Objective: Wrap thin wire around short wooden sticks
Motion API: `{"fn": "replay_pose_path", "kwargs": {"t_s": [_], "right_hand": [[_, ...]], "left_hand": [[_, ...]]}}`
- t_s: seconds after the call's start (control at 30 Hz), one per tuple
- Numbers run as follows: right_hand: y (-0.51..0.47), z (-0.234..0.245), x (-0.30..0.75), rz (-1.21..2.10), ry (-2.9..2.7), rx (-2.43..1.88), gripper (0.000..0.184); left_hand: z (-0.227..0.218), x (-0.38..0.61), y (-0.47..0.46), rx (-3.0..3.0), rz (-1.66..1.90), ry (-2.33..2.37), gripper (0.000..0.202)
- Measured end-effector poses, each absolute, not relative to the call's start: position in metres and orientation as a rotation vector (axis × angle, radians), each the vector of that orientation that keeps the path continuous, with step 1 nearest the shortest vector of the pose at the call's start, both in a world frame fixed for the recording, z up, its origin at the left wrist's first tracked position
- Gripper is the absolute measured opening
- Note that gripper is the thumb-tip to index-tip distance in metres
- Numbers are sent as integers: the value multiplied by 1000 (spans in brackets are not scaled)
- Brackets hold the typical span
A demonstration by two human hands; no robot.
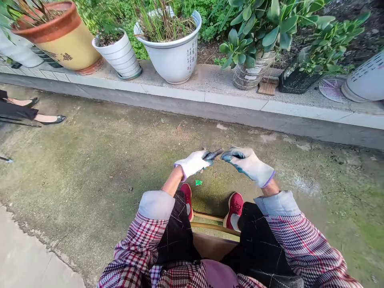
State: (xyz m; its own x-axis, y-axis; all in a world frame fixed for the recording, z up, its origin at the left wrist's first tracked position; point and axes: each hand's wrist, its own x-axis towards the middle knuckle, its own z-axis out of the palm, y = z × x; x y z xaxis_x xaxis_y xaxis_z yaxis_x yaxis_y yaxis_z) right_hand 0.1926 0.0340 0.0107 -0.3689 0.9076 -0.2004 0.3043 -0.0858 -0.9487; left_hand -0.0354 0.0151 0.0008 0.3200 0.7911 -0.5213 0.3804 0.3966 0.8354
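Past the red shoes (235,210), the left hand (192,163) pinches a small dark thing (212,155). The right hand (247,166), fingers pressed together, is just beside it. A green bit (198,182) lies below. A white pot (171,56) stands far off.

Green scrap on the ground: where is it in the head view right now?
In the head view, the green scrap lies on the mossy concrete just below the gloved left hand, above and slightly right of the red left shoe.
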Motion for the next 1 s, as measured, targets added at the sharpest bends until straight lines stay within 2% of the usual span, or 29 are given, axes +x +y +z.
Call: {"fn": "replay_pose_path", "kwargs": {"t_s": [0.1, 0.17, 0.27, 0.4, 0.5, 0.6, 0.73, 0.8, 0.9, 1.0], "right_hand": [[46, -3, 197, 1234, -1917, -1328, 16], [54, -12, 201, 1282, -1833, -1374, 16], [59, -20, 199, 1443, -1603, -1482, 21], [42, -21, 176, 1542, -1722, -1528, 22], [25, -17, 158, 1500, -2001, -1342, 20], [23, -13, 159, 1400, -2180, -1266, 19], [46, -17, 191, 1217, -2122, -1454, 19], [56, -20, 204, 1288, -1980, -1478, 20], [56, -20, 200, 1404, -1818, -1445, 22], [40, -17, 173, 1380, -1968, -1423, 22]], "left_hand": [[-7, -29, 12, 1325, 154, 1107, 18], [-3, -29, 8, 1252, 115, 998, 28], [11, -34, 8, 1079, 327, 1062, 42], [10, -47, 20, 972, 636, 1358, 22], [-7, -53, 30, 1165, 609, 1655, 7], [-24, -47, 28, 1351, 456, 1685, 10], [-26, -23, 11, 1321, 334, 1448, 13], [-18, -18, 6, 1309, 315, 1367, 10], [-7, -24, 13, 1216, 371, 1333, 19], [-10, -33, 26, 1114, 489, 1466, 17]]}}
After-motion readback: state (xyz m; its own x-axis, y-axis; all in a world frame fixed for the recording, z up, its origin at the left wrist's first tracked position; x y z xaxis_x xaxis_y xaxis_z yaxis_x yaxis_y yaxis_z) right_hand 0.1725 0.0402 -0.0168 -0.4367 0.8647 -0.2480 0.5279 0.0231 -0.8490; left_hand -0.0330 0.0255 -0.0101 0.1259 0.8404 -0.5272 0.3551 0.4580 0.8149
